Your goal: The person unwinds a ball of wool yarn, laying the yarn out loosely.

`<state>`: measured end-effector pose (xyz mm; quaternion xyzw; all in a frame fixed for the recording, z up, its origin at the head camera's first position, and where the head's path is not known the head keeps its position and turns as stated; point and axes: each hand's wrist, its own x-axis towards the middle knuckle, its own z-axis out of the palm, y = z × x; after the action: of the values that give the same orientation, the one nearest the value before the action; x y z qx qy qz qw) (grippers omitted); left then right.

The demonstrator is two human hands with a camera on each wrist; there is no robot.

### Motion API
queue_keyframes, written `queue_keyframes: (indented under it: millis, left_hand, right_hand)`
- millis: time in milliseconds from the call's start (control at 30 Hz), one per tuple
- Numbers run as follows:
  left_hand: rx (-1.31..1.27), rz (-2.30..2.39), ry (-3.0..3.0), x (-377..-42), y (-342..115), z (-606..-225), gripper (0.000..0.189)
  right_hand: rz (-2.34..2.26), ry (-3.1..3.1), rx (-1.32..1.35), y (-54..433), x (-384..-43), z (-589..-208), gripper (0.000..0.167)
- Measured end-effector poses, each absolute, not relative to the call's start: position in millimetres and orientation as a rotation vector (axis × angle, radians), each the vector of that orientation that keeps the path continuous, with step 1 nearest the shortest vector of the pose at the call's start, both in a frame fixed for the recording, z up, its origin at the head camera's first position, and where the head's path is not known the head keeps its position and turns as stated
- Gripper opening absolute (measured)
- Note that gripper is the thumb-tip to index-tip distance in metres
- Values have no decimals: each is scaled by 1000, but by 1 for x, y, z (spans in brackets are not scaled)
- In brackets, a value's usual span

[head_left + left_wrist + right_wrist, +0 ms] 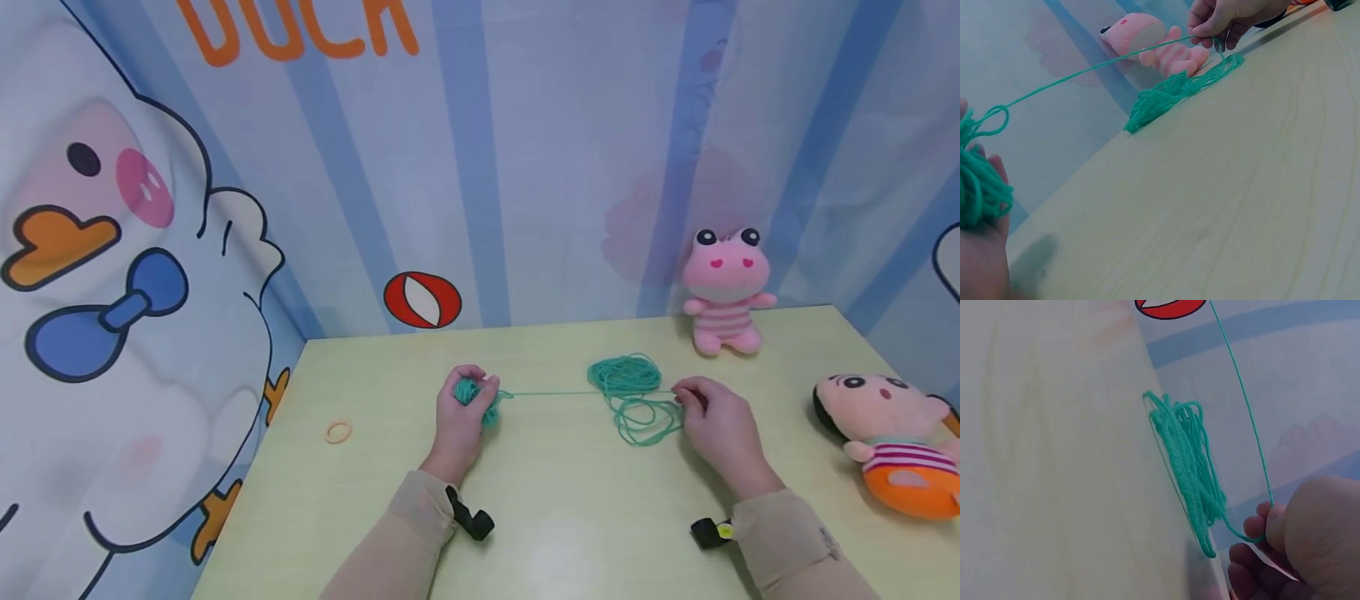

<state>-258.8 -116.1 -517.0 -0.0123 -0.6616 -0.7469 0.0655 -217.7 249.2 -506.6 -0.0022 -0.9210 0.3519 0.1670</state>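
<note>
In the head view my left hand (463, 421) grips a small wound bundle of green yarn (468, 391), its fingers and thumb curled round it. A small loop of yarn sticks out beside the bundle. From there a taut strand (551, 393) runs across to my right hand (723, 429), which pinches it between thumb and fingertips. On the table between the hands, nearer the right one, lies a loose pile of green yarn (625, 375) with spread loops toward me. The right wrist view shows the yarn (1244, 537) leading from the pinching fingers down to that pile.
A peach-coloured ring (338, 432) lies on the table (570, 508) at left. A pink striped frog plush (726, 292) sits at the back right, and a doll plush (892, 446) lies at the right edge. A printed curtain (555, 167) stands behind the table.
</note>
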Motion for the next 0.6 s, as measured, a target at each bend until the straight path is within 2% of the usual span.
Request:
queue_keyframes:
  millis: [167,367,600]
  left_hand:
    - [-14,-2248,-1989,-259,-115,-516,35]
    - [-5,-2298,-1963,-258,-114,-514,19]
    - [-51,-2340,-1960,-259,-114,-515,19]
  right_hand:
    - [1013,-2691,-92,252,-219,-508,24]
    - [989,-2793,-20,255,-218,-510,23]
    - [928,-2828,52,252,-219,-510,21]
